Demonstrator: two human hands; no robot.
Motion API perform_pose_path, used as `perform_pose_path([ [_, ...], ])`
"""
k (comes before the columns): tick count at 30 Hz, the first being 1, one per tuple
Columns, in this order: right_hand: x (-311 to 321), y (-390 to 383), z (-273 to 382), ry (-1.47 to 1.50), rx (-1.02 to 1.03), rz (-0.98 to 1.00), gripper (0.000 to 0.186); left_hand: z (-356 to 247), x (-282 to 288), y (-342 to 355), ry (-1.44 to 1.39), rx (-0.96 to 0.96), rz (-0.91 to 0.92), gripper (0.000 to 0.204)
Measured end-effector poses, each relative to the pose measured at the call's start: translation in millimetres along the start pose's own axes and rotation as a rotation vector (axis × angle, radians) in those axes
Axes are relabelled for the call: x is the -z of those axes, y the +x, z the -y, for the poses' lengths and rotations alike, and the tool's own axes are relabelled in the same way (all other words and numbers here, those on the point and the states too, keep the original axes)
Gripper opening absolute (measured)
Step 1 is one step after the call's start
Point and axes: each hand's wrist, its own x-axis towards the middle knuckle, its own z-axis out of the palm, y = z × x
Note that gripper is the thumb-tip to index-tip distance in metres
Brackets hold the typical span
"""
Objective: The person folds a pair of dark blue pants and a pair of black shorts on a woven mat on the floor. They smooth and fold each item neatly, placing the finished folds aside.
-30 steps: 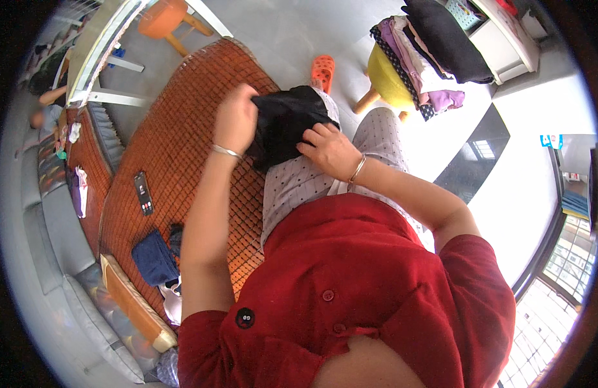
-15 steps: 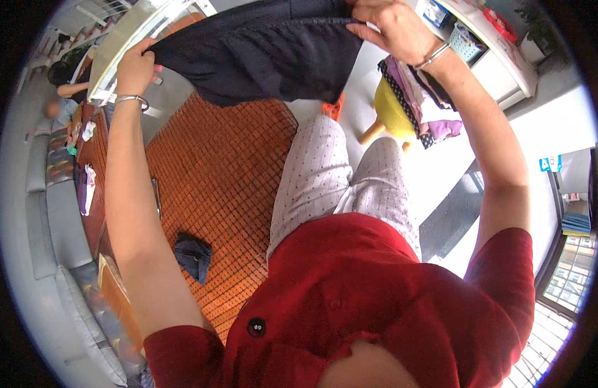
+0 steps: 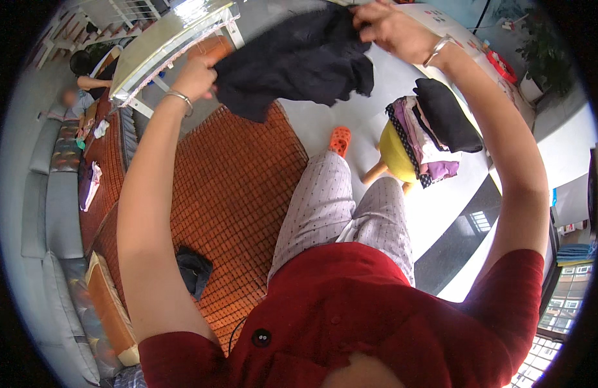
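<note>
A black garment (image 3: pixel 292 64) hangs stretched between my two raised hands, its lower edge wavy and slightly blurred. My left hand (image 3: pixel 196 79) is closed on its left corner. The upper right corner is pinched in my right hand (image 3: pixel 392 31), whose fingers are a little smeared by motion. Which kind of garment it is cannot be made out. Below my right forearm, a pile of folded clothes (image 3: pixel 428 139) lies on a yellow stool (image 3: pixel 396 154) with wooden legs. A folded black garment (image 3: pixel 447 115) tops the pile.
An orange-brown woven mat (image 3: pixel 240 187) spreads at my left, with a dark crumpled cloth (image 3: pixel 194 271) on it. A grey sofa (image 3: pixel 65 213) lines the far left, where another person (image 3: pixel 85 100) is. A white table (image 3: pixel 176 48) stands ahead left; a white cabinet (image 3: pixel 454 29) ahead right.
My left hand has moved right, toward my right hand, and the black garment now hangs looser and more bunched. The view has shifted, showing more of the clothes pile and the orange shoe.
</note>
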Motion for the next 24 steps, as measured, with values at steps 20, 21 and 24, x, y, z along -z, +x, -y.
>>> perform_pose_path([
  [20, -68, 6, -14, 0.127, -0.420, -0.062, 0.043, 42, -1, -28, -0.089, 0.047, 0.018, 0.040],
  [21, -75, 4, -12, 0.156, -0.325, 0.094, 0.043, 34, -3, -31, 0.007, 0.181, 0.239, 0.038],
  [24, -87, 7, -15, 0.422, -0.301, 0.166, 0.046, 39, 13, -34, -0.077, 0.116, 0.117, 0.036],
])
